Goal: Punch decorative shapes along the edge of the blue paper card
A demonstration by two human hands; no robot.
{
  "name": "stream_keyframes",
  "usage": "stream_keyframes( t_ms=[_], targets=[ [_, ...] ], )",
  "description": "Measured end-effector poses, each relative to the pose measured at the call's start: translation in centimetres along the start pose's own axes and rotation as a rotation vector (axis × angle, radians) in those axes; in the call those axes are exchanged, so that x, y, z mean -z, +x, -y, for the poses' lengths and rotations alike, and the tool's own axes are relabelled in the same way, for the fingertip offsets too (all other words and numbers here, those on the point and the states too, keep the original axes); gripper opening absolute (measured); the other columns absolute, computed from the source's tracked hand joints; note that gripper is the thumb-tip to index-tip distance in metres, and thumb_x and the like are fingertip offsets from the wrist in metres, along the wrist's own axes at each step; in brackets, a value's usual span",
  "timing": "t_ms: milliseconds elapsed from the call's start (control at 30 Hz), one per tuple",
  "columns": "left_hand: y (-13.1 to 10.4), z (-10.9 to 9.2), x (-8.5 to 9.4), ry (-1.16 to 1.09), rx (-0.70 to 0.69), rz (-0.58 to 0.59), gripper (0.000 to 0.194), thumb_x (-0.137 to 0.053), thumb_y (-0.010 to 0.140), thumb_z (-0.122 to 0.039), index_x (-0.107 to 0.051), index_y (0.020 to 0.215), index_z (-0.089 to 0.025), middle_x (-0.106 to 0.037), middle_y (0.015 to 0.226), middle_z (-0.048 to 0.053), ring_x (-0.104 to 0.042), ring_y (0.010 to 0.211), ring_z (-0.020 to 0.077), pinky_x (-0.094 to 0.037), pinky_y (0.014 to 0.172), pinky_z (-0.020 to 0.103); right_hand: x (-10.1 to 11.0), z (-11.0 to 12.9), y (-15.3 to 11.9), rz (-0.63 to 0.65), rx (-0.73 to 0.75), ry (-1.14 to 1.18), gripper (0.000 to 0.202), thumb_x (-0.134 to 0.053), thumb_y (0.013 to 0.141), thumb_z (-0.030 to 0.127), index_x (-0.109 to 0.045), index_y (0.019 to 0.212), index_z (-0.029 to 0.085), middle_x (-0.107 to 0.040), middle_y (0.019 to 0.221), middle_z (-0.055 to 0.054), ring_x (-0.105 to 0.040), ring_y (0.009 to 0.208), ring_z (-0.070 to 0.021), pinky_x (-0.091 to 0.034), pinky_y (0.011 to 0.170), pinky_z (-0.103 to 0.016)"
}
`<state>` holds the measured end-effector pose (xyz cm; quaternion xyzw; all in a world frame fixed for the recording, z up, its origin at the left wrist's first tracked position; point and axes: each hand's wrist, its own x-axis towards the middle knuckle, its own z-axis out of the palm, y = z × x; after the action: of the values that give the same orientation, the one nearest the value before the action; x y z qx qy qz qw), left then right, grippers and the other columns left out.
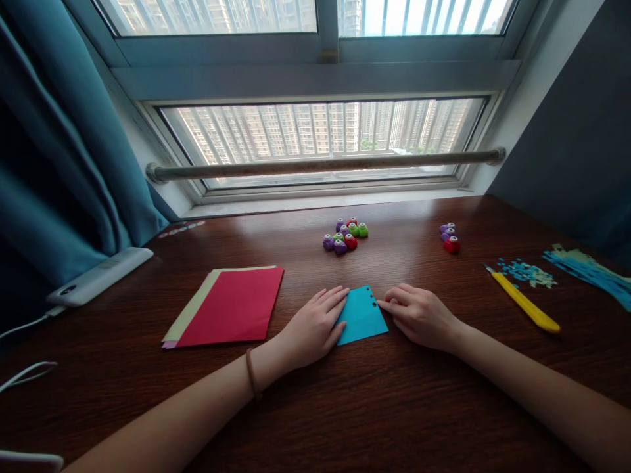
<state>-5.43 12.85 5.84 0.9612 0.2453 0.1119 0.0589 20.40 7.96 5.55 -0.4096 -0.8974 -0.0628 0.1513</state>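
A small sheet of blue paper [362,322] with several punched holes along its upper right edge lies on the table. Fingers stretched out, my left hand [320,322] rests flat on the sheet's left side. My right hand [417,315] is at the right edge, index finger extended to the paper beside the holes and the other fingers loosely curled; I see nothing held in it. Beyond the sheet stands a cluster of small purple, red and green craft punches [350,242]. A stack of coloured paper with a red sheet [231,305] on top lies left of my left hand.
On the right are a yellow craft knife [527,303], blue and pale paper bits [527,272] and paper strips [591,272]. More small punches [451,244] stand at the back right. A white device [101,276] with a cable lies by the curtain [73,144].
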Motion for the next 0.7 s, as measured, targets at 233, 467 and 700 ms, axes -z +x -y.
stream_keyframes(
  t_ms=[233, 467, 700],
  targets=[
    [-0.08, 0.00, -0.09, 0.028, -0.002, -0.011, 0.044, -0.039, 0.089, -0.023, -0.036, 0.132, -0.011, -0.038, 0.137, 0.013, -0.032, 0.128, 0.0258, -0.032, 0.106, 0.045, 0.01, 0.27, 0.12, -0.019, 0.044, -0.079, 0.026, -0.042, 0.086, 0.011, -0.061, 0.103, 0.013, -0.057, 0.089, -0.009, -0.049, 0.079, -0.0191, -0.044, 0.068, -0.030],
    [-0.20, -0.11, 0.00, 0.048, -0.007, -0.024, 0.042, -0.039, 0.088, -0.021, -0.040, 0.129, -0.010, -0.042, 0.135, 0.013, -0.035, 0.126, 0.0257, -0.035, 0.104, 0.044, -0.18, 0.25, 0.15, -0.029, 0.044, -0.087, 0.025, -0.040, 0.088, 0.013, -0.062, 0.101, 0.013, -0.057, 0.089, -0.010, -0.049, 0.078, -0.0184, -0.043, 0.067, -0.030],
    [-0.16, -0.05, -0.03, 0.048, -0.011, -0.036, 0.041, -0.038, 0.088, -0.020, -0.042, 0.127, -0.009, -0.043, 0.134, 0.014, -0.036, 0.126, 0.0256, -0.037, 0.104, 0.044, -0.10, 0.28, 0.16, -0.037, 0.043, -0.083, 0.025, -0.040, 0.088, 0.013, -0.062, 0.101, 0.013, -0.057, 0.088, -0.010, -0.049, 0.078, -0.0185, -0.044, 0.068, -0.030]
  ],
)
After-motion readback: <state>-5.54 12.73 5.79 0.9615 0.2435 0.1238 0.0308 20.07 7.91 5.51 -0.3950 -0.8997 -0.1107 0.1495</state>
